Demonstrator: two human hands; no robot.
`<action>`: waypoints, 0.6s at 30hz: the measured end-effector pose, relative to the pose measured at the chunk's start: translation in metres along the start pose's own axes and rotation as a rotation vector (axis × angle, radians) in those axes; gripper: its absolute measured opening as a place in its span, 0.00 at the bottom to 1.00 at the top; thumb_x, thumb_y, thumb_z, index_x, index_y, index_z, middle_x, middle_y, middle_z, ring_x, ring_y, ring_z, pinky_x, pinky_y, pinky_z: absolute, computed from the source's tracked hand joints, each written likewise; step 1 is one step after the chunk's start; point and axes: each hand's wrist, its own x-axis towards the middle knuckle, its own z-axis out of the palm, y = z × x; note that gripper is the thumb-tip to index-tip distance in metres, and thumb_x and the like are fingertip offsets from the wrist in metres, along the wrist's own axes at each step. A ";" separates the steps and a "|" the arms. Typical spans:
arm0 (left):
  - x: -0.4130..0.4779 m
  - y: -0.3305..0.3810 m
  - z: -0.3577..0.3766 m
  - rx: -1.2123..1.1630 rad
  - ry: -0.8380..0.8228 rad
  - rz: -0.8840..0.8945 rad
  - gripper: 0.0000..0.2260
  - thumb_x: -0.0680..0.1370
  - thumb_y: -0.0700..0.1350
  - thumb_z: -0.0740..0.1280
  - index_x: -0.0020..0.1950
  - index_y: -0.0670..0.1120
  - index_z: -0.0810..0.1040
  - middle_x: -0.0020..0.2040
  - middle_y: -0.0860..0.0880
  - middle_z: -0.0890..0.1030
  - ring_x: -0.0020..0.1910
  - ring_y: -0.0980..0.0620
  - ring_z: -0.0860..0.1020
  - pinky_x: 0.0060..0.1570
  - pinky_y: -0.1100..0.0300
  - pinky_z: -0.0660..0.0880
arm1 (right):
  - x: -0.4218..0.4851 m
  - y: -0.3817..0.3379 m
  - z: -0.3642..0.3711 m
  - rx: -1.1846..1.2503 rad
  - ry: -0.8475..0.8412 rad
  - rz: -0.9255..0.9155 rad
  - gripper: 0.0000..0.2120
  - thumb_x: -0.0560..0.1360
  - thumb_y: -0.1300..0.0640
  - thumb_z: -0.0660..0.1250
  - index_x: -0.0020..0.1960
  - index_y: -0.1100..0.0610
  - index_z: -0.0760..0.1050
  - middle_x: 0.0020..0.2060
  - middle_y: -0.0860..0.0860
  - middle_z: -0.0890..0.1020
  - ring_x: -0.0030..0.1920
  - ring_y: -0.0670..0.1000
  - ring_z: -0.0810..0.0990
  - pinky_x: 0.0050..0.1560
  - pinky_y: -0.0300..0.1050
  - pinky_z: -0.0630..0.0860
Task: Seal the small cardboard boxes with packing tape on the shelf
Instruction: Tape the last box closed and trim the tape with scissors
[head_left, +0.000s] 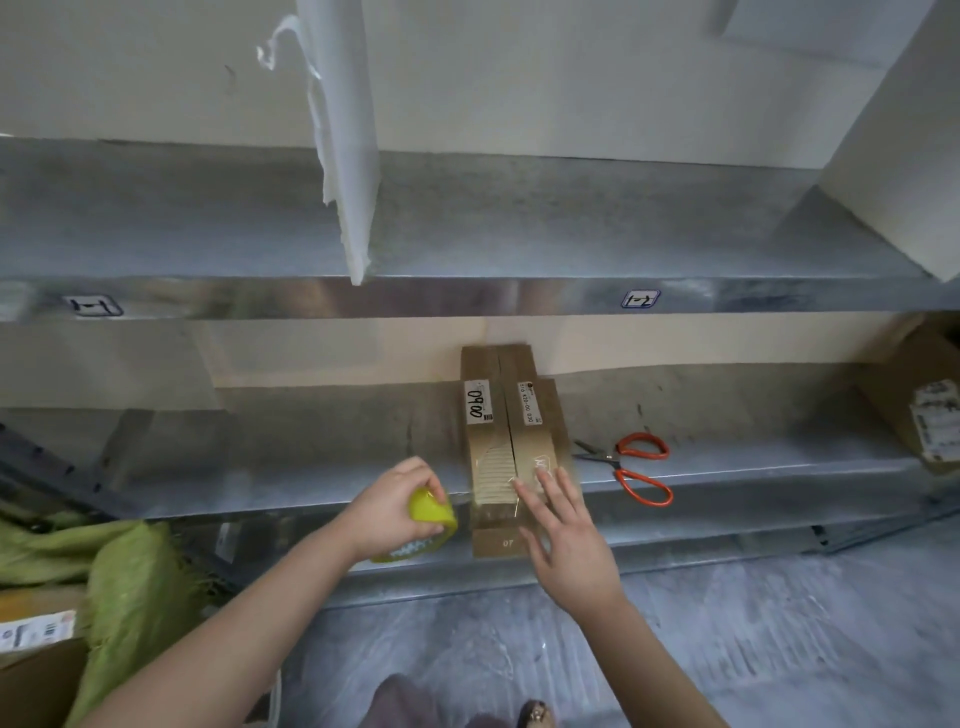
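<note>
A long narrow cardboard box (511, 415) lies on the lower metal shelf (727, 467), its near end jutting over the front edge. Two white labels are stuck on its top flaps, and the seam between the flaps runs lengthwise. My left hand (389, 512) grips a yellow roll of packing tape (434, 512) just left of the box's near end. My right hand (566, 535) lies flat with straight, spread fingers on the box's near right flap.
Orange-handled scissors (631, 465) lie on the shelf right of the box. Another labelled cardboard box (924, 410) stands at the far right. A green cloth (124, 577) and a carton (36, 639) sit at the lower left. The upper shelf (467, 296) overhangs, with white foam sheet (343, 156) hanging.
</note>
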 end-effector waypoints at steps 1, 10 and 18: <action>0.001 -0.003 -0.002 0.024 -0.031 0.024 0.15 0.67 0.46 0.78 0.48 0.49 0.77 0.50 0.53 0.72 0.50 0.56 0.72 0.50 0.69 0.66 | 0.001 0.000 0.001 0.005 0.005 0.004 0.26 0.81 0.50 0.61 0.77 0.38 0.58 0.78 0.42 0.55 0.79 0.45 0.44 0.68 0.45 0.70; 0.003 -0.043 -0.066 0.232 0.037 -0.007 0.14 0.67 0.43 0.78 0.48 0.43 0.78 0.47 0.49 0.75 0.50 0.47 0.76 0.47 0.63 0.65 | 0.002 -0.007 -0.004 -0.034 0.033 0.033 0.22 0.80 0.44 0.59 0.74 0.40 0.63 0.77 0.42 0.59 0.79 0.46 0.49 0.67 0.44 0.71; -0.017 -0.020 -0.053 0.133 0.134 0.056 0.15 0.67 0.46 0.77 0.48 0.49 0.76 0.48 0.54 0.71 0.48 0.57 0.70 0.49 0.66 0.65 | 0.032 -0.060 -0.029 -0.119 0.176 -0.050 0.18 0.78 0.44 0.60 0.63 0.49 0.77 0.64 0.49 0.76 0.74 0.54 0.63 0.71 0.52 0.66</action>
